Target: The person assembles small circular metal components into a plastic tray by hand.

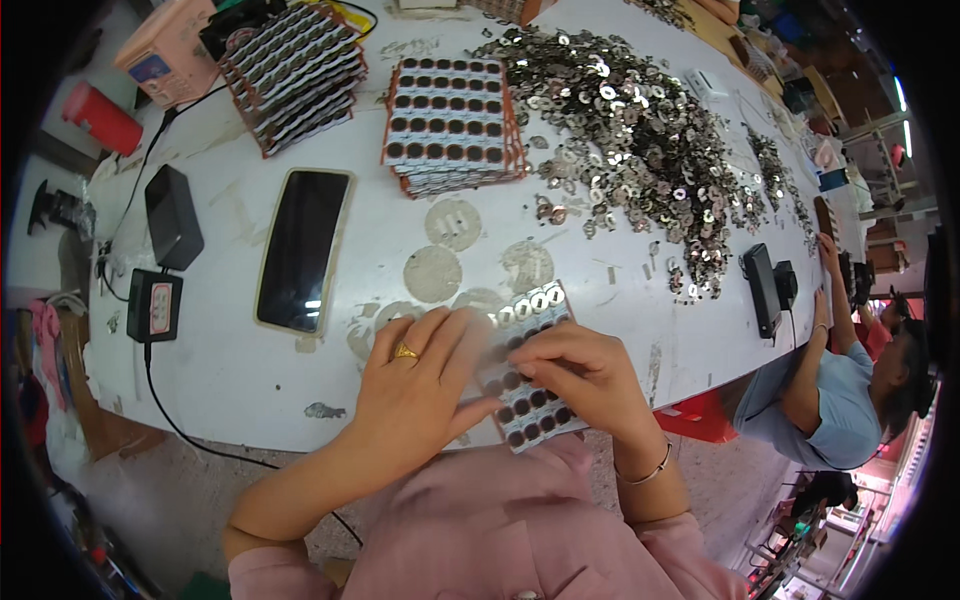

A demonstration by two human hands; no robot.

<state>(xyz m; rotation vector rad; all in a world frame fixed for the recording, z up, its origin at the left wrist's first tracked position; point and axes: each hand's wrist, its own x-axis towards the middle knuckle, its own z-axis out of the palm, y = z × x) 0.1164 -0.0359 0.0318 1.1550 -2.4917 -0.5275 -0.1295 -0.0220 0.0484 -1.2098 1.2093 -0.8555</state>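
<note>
A sheet (529, 424) with rows of dark round spots lies at the table's near edge, in front of me. Shiny flat metal washers (538, 302) cover spots in its far row. My left hand (420, 375), with a gold ring, is over the sheet's left side; its fingers are stretched out and apart from the thumb, the fingertips smeared by motion. Over the middle of the sheet is my right hand (590, 375), thumb and forefinger pinched together. Whatever is between them is too small or hidden to name.
Stacks of similar sheets (445, 115) stand at the back, beside a large heap of loose metal washers (640, 140). A phone (303, 250) lies left of my hands, near black boxes (172, 215) with cables. A person in blue (840, 400) sits at the right.
</note>
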